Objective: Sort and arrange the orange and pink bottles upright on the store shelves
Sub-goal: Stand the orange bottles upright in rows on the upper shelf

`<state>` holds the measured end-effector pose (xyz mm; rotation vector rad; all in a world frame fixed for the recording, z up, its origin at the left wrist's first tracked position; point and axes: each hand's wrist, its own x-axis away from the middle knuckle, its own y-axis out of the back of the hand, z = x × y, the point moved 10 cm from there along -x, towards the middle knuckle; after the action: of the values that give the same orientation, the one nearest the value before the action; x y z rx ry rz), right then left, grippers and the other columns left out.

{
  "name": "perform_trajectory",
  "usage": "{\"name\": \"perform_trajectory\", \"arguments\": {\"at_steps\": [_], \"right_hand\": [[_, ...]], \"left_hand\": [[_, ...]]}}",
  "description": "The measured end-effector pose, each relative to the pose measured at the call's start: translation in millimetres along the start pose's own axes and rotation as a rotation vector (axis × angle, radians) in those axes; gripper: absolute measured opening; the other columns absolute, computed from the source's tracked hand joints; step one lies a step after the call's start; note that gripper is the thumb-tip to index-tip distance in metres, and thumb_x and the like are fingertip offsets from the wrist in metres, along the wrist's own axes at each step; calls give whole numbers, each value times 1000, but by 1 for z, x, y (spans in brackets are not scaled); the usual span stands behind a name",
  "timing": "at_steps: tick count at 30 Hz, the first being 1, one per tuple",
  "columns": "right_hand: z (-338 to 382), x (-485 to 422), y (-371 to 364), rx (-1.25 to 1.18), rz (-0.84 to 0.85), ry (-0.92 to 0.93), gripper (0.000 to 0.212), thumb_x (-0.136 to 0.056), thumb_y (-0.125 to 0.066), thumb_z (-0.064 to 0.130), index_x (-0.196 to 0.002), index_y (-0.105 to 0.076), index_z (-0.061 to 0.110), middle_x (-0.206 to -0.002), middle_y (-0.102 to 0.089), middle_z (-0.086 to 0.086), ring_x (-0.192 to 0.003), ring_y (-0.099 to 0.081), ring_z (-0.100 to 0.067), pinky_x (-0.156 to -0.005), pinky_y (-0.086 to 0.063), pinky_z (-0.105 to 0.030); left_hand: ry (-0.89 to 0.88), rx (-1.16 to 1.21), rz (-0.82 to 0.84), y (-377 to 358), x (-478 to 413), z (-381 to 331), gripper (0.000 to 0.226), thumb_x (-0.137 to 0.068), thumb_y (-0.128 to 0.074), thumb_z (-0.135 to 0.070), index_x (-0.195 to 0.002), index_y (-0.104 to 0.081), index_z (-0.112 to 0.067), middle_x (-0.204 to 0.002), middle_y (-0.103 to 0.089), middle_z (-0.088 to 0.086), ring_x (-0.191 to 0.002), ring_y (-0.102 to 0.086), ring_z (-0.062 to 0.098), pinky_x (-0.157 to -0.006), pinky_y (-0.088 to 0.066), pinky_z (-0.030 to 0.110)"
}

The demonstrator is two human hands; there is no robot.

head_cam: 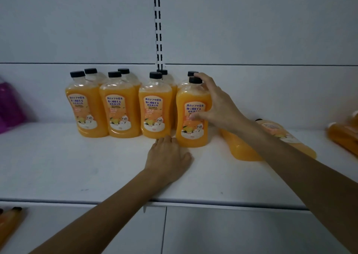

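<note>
White store shelf (77,166) stretches in front of me, with a pale back panel (77,21) behind it. Along the back stands the row of orange bottles (120,114), two deep, upright, with their labels facing me.

To the right of that row a lying bottle (279,132) rests on its side. Its dark cap points toward the back panel and its long axis seems to run back to front and rightward. My right forearm crosses over it and hides its middle, so I cannot tell whether it is one bottle or two.

At the right end of the row stands the front bottle (190,135), upright and just beside its neighbour. My right hand (219,106) is wrapped round it, thumb across the label and fingers curled over the shoulder and cap. My left hand (168,157) lies flat on the shelf with relaxed fingers, its fingertips at the foot of the front bottles, holding nothing.

I judge the lying bottle comes next. It is to the right of and below my right hand and well apart from my left, so the right arm is nearer.
</note>
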<state>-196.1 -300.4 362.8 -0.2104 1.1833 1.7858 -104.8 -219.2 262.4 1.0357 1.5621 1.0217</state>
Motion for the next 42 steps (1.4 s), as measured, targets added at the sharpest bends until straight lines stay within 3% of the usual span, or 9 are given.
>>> {"name": "perform_trajectory", "arguments": {"at_steps": [3, 5, 10, 17, 21, 26, 30, 35, 42], "right_hand": [[-11, -7, -4, 48, -40, -41, 101, -64, -85, 33, -142, -22, 42, -133, -41, -7, -126, -34, -20, -100, -45, -36], [-14, -11, -4, 112, -69, -61, 100, -63, -83, 38, -143, -23, 42, -133, -39, -8, -127, -32, -24, -105, -40, -43], [-10, -21, -7, 283, -102, -8, 99, -67, -81, 44, -146, -23, 34, -149, -28, -1, -137, -19, -23, -110, -26, -46], [-15, -20, -10, 287, -19, -41, 106, -70, -76, 50, -149, -4, 41, -153, -20, -4, -140, -15, -24, -110, -27, -48], [-22, -13, 9, 252, 28, -67, 98, -78, -68, 53, -150, -2, 38, -156, -18, -3, -142, -12, -25, -112, -22, -46], [-71, 7, 48, 236, 112, -201, 80, -89, -51, 54, -151, -6, 29, -157, -19, -4, -143, -14, -25, -112, -21, -44], [-113, 28, 59, 223, 194, -371, 74, -91, -46, 55, -150, -18, 21, -152, -31, -9, -137, -33, -27, -107, -35, -40], [-145, 57, 42, 388, 414, -518, 68, -90, -36, 66, -140, -36, 21, -138, -49, -9, -122, -48, -29, -95, -39, -38], [-146, 56, 38, 478, 391, -454, 61, -90, -32, 67, -133, -46, 25, -130, -56, -5, -116, -50, -26, -100, -36, -42]], "left_hand": [[-1, -37, 2, 0, 2, -1, 40, -94, -38, -46, -113, -46, -11, -119, -51, 6, -112, -47, 22, -96, -39, 34], [-12, -43, 6, -2, 2, -1, 39, -95, -38, -44, -112, -46, -11, -119, -51, 7, -111, -46, 22, -96, -38, 34], [-20, -39, 11, -4, 1, -1, 40, -95, -37, -44, -114, -45, -11, -120, -50, 6, -113, -45, 21, -97, -38, 34], [-92, -67, -42, 4, -1, -10, 30, -94, -40, -39, -106, -52, -14, -110, -57, 2, -98, -51, 17, -85, -40, 28], [-157, 34, -66, 11, -4, -36, 30, -93, -45, -35, -116, -55, -17, -120, -57, -1, -107, -52, 18, -93, -42, 30], [-176, 193, -67, 10, -17, -82, 39, -95, -45, -40, -126, -51, -17, -129, -55, 1, -115, -50, 17, -94, -42, 30], [-119, 344, -25, 0, -29, -103, 50, -93, -42, -49, -131, -46, -17, -132, -53, 3, -116, -50, 18, -93, -42, 31], [24, 500, 96, -25, -36, -120, 99, -60, -25, -86, -134, -39, -23, -135, -50, 4, -122, -46, 23, -101, -40, 45], [113, 568, 111, -41, -32, -122, 95, -62, -30, -76, -144, -22, -28, -142, -44, 2, -126, -44, 24, -106, -35, 43]]}}
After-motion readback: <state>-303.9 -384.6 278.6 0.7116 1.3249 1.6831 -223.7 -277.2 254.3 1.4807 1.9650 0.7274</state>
